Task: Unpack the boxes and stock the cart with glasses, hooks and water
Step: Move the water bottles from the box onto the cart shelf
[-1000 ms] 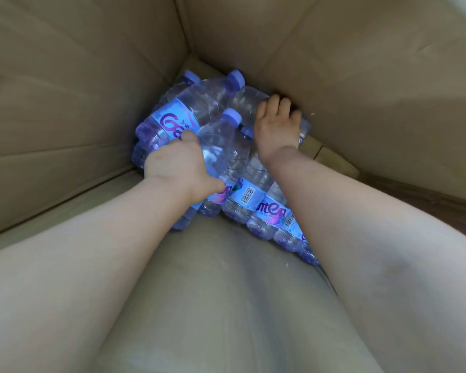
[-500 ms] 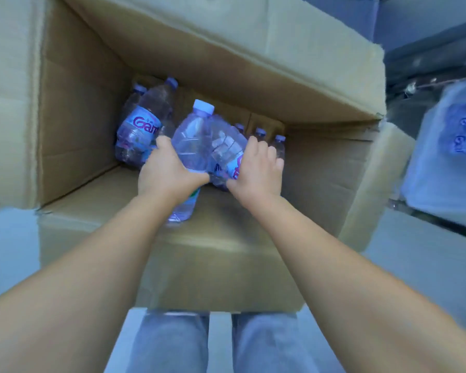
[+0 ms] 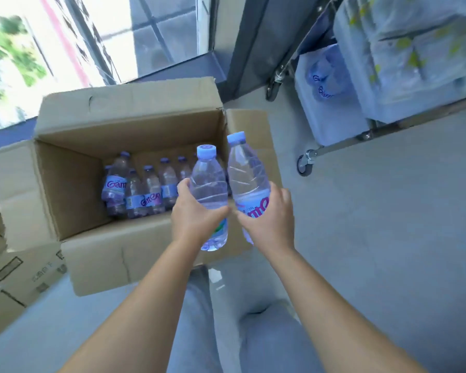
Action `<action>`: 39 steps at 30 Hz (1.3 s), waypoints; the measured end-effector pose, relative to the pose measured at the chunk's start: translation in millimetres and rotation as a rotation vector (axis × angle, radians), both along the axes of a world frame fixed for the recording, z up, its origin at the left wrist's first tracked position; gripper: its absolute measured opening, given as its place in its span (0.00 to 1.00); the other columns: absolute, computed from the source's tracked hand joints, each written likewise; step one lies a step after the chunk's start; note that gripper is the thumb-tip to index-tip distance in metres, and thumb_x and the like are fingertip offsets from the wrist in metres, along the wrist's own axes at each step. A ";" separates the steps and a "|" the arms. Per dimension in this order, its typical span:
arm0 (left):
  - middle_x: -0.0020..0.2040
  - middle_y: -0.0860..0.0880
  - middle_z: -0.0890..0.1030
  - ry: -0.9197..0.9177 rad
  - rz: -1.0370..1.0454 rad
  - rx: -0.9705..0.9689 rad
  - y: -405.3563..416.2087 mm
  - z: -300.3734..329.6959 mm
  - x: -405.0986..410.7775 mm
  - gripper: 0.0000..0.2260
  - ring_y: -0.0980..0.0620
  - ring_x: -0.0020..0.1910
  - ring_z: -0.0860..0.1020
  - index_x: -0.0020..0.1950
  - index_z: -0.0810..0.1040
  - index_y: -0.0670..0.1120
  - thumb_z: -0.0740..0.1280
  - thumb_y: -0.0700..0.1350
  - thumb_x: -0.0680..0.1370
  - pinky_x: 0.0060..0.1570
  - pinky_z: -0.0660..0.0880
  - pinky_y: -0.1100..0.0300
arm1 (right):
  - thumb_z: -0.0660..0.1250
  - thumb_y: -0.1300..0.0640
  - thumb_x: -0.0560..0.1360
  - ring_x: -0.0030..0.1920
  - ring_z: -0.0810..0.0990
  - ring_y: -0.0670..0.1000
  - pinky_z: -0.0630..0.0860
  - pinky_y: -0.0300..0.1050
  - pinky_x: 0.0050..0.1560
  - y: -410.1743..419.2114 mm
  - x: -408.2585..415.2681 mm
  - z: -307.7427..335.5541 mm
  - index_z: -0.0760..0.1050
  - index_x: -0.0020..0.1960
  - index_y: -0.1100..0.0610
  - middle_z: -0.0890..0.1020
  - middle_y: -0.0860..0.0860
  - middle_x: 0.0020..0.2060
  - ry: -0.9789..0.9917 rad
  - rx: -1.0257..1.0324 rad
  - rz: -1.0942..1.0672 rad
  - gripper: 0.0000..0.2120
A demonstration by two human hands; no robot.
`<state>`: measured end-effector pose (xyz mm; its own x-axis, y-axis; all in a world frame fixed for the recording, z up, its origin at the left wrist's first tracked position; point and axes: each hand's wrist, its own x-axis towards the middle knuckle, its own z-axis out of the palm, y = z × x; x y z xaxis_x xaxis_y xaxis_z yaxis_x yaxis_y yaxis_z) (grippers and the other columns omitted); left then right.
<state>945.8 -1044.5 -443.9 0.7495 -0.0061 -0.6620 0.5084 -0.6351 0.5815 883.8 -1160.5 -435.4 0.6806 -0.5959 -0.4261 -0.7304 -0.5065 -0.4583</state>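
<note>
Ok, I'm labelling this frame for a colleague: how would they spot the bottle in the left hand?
Find the open cardboard box on the floor. Above its near right corner two hands each hold a bottle upright. The left hand grips the bottle nearer the box; its purple label is hidden, unlike the right hand's bottle.

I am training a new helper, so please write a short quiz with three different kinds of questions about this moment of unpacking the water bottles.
1. True or false: each hand holds one bottle.
2. Where are the other bottles? A) in the open cardboard box B) on the floor C) on the person's lap
3. Fill in: the cart stands to the ____ of the box.

Key:
1. True: left hand grips the left bottle; right hand grips the right bottle.
2. A: remaining bottles in the cardboard box.
3. right: cart.
</note>
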 end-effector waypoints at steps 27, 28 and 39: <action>0.46 0.55 0.80 -0.096 -0.062 -0.273 -489.5 -32.1 -159.4 0.26 0.53 0.45 0.80 0.50 0.71 0.55 0.74 0.50 0.55 0.42 0.76 0.56 | 0.79 0.60 0.60 0.46 0.79 0.49 0.72 0.33 0.38 -487.3 -195.1 -40.0 0.63 0.51 0.50 0.77 0.49 0.48 -0.254 0.292 -0.298 0.30; 0.46 0.55 0.80 -0.104 -0.053 -0.260 -503.3 -43.4 -151.7 0.27 0.52 0.46 0.80 0.52 0.71 0.54 0.74 0.51 0.55 0.43 0.77 0.56 | 0.79 0.60 0.60 0.46 0.79 0.49 0.73 0.36 0.40 -503.5 -185.8 -55.7 0.63 0.51 0.50 0.77 0.49 0.48 -0.250 0.296 -0.281 0.30; 0.44 0.51 0.79 -0.230 0.128 -0.220 -549.6 -153.2 -145.7 0.23 0.53 0.42 0.79 0.44 0.73 0.55 0.74 0.53 0.52 0.37 0.74 0.61 | 0.79 0.59 0.60 0.45 0.77 0.42 0.68 0.23 0.37 -567.7 -133.6 -168.5 0.62 0.50 0.46 0.76 0.47 0.48 -0.300 0.352 -0.042 0.30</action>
<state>800.1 -1594.2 -597.2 0.8828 -0.0262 -0.4691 0.4158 -0.4210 0.8061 750.2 -1728.2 -603.9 0.7833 -0.4799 -0.3951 -0.5556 -0.2556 -0.7912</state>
